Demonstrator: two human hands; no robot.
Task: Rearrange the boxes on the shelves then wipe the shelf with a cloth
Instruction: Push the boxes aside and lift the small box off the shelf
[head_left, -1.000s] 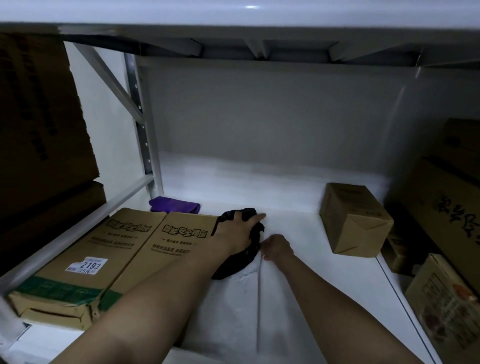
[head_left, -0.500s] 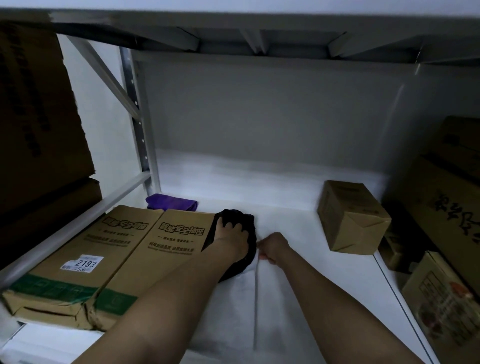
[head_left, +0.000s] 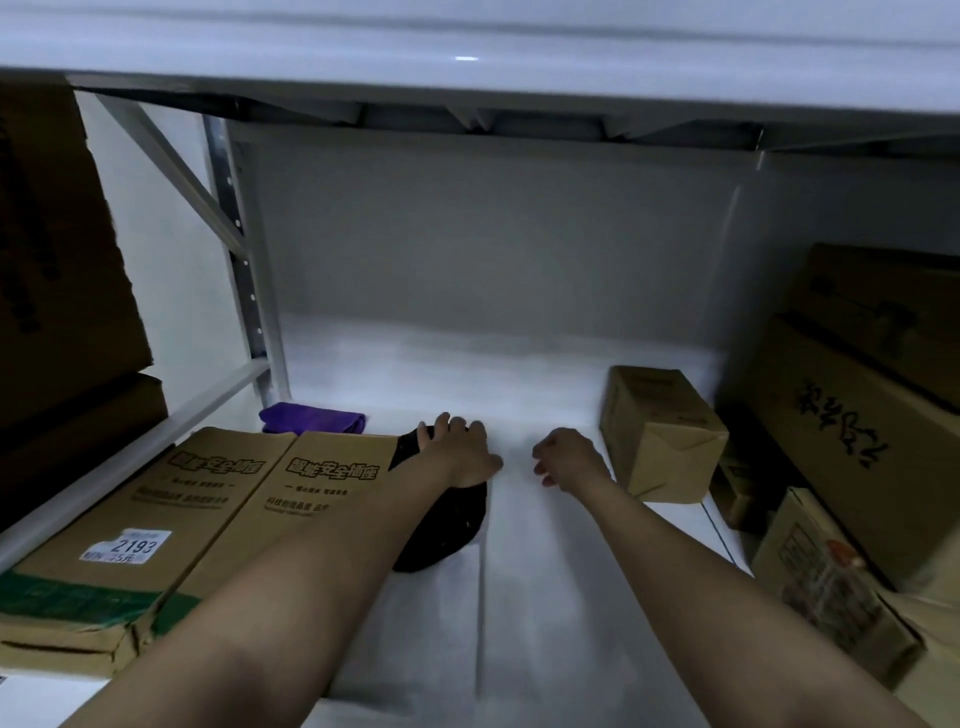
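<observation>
Pressing flat, left hand (head_left: 460, 452) spreads straight fingers on black cloth (head_left: 441, 525) to wipe shelf (head_left: 545, 597); right hand (head_left: 566, 460), loosely curled, empty, hovers at 3 o'clock near small box (head_left: 660, 441).

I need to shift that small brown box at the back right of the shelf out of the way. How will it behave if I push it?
The small box is taped cardboard with flat faces, so it should probably slide rather than roll. The white shelf looks smooth, so it may slide easily. It stands fairly tall, so a high push could tip it; push low. Its weight cannot be judged.
</observation>
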